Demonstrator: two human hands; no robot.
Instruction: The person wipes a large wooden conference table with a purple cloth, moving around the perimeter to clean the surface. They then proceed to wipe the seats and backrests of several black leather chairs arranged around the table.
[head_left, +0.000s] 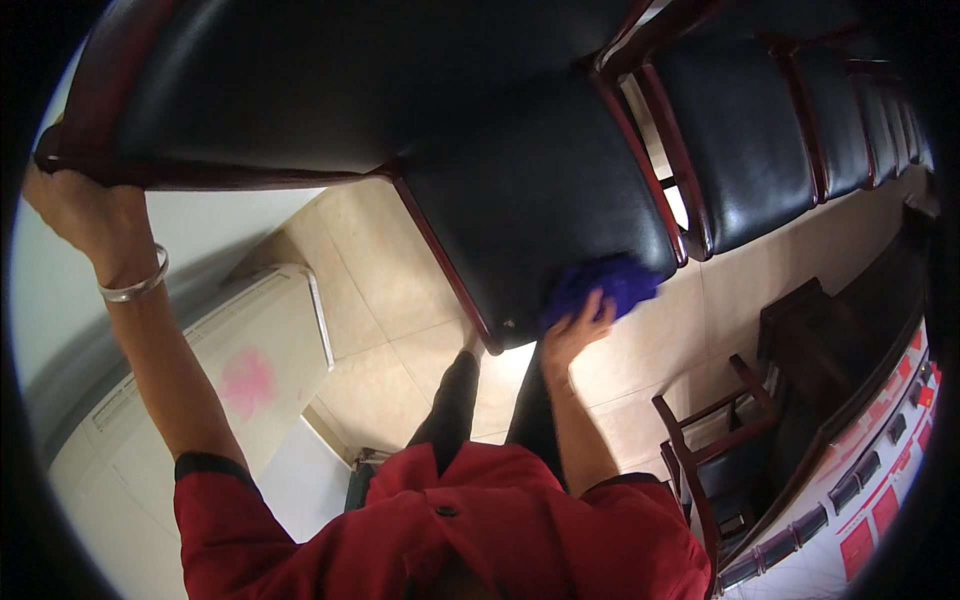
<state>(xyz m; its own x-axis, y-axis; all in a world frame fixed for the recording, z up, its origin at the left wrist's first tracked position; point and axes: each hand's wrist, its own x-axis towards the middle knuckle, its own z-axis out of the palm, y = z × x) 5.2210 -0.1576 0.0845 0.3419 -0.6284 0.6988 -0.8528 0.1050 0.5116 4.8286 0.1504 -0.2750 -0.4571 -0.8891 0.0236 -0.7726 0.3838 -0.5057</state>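
Observation:
A chair with a black padded backrest and dark red wooden frame stands before me. My left hand grips the top corner of its back frame, and a silver bangle circles that wrist. On the front edge of the black chair seat, my right hand presses a purple cloth. The cloth is bunched under the fingers and hangs slightly past the seat edge. A small pale worn spot shows near the seat's front left corner.
More black-seated chairs run in a row to the right. A cream-coloured cabinet-like unit with a pink mark stands by the wall at left. Behind on the right are a wooden chair and a long dark table. Beige tiles cover the floor.

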